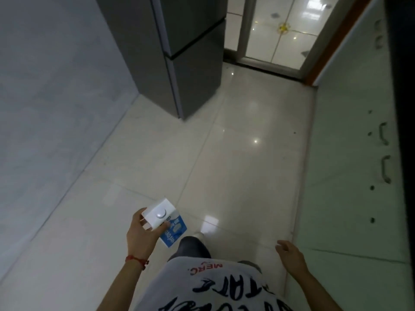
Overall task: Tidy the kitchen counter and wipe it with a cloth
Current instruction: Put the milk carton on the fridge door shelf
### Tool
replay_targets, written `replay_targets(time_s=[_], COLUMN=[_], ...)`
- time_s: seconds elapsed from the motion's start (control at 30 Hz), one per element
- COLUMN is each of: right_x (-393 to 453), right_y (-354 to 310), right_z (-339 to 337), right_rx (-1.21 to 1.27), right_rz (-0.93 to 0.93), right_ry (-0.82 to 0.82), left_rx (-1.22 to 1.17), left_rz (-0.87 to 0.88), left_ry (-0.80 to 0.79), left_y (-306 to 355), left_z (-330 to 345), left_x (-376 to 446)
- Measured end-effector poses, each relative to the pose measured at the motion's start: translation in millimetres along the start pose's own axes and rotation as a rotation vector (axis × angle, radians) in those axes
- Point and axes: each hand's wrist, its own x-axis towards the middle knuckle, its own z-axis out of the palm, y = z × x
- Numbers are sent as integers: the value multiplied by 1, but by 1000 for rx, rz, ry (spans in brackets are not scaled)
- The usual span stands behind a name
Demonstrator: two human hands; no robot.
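My left hand [140, 234] grips a white and blue carton [165, 221] with a round white cap on top, holding it low over the tiled floor in front of my body. A red cord sits on that wrist. My right hand [289, 252] hangs at the lower right with its fingers loosely apart and nothing in it, close to the pale cabinet fronts. The counter top and any cloth are out of view.
A tall grey fridge [179, 52] stands ahead at the left against a grey wall. Pale cabinet doors with metal handles [385, 169] line the right side. A glass door [276, 30] with a dark threshold lies beyond. Glossy floor tiles [235, 153] run between.
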Motion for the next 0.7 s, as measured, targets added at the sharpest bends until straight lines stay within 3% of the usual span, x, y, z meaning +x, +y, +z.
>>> replay_targets(time_s=[0.4, 0.7], right_x=[122, 237], right_y=[-177, -354], right_z=[4, -14], right_rx=[-74, -161], right_rz=[-50, -192], right_ry=[-35, -189], left_rx=[-35, -71], left_rz=[125, 0], left_ry=[39, 218], left_y=[125, 193], left_z=[12, 14], left_x=[199, 300])
